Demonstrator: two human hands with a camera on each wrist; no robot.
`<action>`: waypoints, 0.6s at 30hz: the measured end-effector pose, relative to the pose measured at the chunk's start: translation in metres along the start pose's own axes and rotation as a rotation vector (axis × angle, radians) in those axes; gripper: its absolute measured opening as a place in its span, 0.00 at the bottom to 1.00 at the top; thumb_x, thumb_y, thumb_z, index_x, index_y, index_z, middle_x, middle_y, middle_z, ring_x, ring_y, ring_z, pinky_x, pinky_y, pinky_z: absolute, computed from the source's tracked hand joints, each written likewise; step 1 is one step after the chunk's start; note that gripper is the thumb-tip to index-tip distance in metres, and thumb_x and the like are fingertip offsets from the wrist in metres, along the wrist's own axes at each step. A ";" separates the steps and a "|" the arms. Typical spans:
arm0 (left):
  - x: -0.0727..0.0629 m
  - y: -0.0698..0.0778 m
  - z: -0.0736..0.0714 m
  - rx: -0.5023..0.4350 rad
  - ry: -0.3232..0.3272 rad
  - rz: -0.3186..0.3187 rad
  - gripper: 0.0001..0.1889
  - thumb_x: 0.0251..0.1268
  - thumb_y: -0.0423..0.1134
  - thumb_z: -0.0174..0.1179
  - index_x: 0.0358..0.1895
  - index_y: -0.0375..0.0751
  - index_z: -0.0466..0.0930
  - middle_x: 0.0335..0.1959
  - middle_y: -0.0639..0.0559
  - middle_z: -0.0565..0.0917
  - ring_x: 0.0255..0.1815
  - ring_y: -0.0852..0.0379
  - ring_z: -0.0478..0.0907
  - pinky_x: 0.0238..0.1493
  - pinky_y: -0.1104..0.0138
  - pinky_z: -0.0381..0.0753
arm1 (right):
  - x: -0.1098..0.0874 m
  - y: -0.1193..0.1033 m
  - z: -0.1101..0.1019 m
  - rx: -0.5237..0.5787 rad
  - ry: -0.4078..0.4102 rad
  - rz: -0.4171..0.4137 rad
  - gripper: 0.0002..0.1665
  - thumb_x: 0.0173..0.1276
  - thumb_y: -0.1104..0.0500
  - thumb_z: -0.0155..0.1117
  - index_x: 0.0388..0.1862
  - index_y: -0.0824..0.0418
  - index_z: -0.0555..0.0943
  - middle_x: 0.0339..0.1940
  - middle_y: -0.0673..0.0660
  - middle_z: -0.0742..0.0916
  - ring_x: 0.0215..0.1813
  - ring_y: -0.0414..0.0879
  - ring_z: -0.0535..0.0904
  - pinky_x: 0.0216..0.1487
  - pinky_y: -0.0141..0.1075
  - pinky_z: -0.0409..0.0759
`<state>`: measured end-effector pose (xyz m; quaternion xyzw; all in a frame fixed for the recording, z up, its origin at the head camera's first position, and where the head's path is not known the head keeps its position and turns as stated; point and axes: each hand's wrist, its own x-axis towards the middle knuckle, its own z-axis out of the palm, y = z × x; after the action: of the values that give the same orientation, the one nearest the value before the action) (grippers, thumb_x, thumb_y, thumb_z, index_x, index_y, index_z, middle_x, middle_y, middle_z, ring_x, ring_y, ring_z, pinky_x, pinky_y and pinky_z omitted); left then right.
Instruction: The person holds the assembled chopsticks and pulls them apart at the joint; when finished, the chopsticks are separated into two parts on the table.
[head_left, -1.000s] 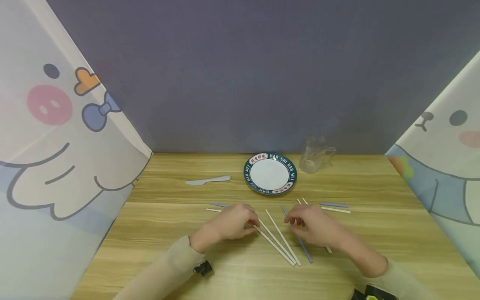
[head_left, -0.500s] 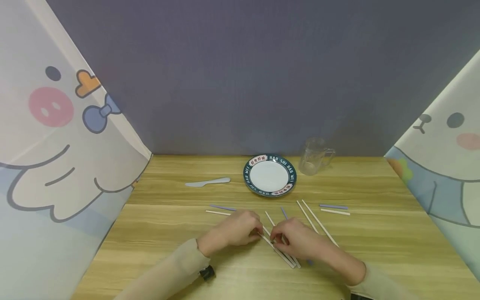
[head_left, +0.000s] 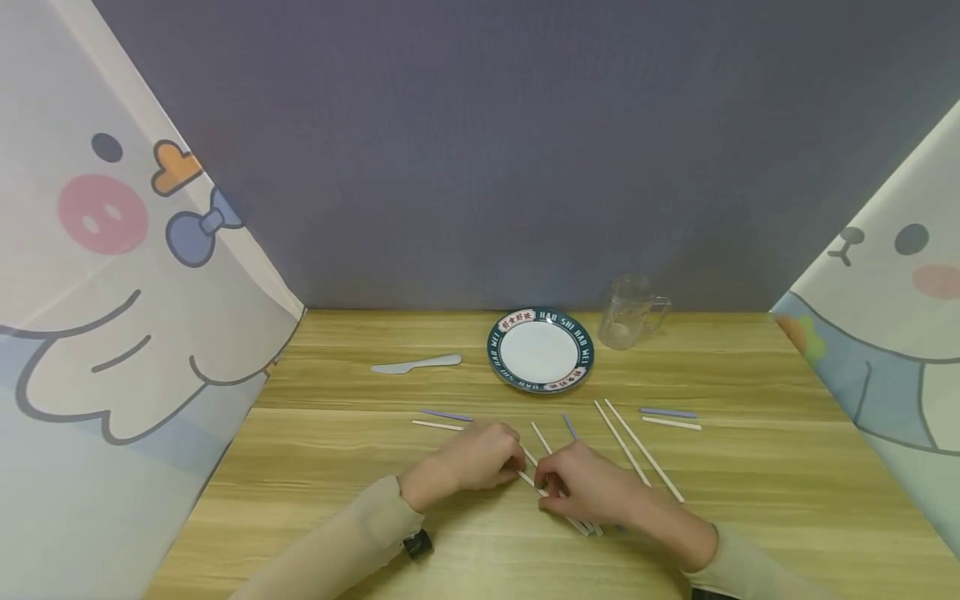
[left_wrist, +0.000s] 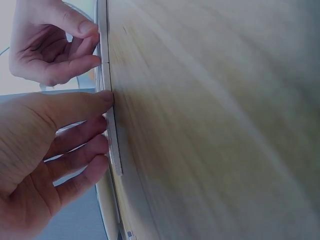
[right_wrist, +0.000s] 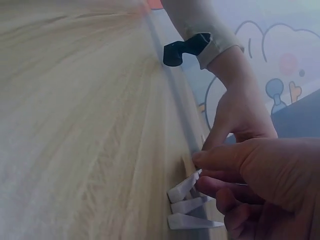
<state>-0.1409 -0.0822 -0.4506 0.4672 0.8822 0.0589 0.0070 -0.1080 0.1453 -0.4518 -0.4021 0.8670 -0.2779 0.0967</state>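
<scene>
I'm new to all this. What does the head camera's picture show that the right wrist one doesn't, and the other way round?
Only the head view shows the plate with its dark green rim, the clear mug, the knife and the purple sticks.

Only the right wrist view gives a close, nearly table-level look at three white sticks, their blunt ends toward the camera.

Both show the left hand, the right hand, some white sticks, the wooden table and the cartoon wall on the person's left.
</scene>
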 end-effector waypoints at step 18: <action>-0.007 0.001 -0.023 -0.274 0.010 -0.030 0.06 0.67 0.32 0.65 0.41 0.47 0.79 0.31 0.60 0.80 0.28 0.70 0.70 0.31 0.79 0.72 | 0.003 -0.013 -0.015 -0.086 0.141 0.086 0.10 0.66 0.63 0.72 0.31 0.50 0.81 0.26 0.41 0.76 0.26 0.30 0.65 0.25 0.25 0.67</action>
<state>-0.1376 -0.0900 -0.4279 0.4482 0.8728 0.1812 0.0672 -0.1075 0.1426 -0.4320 -0.3477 0.8993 -0.2637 0.0302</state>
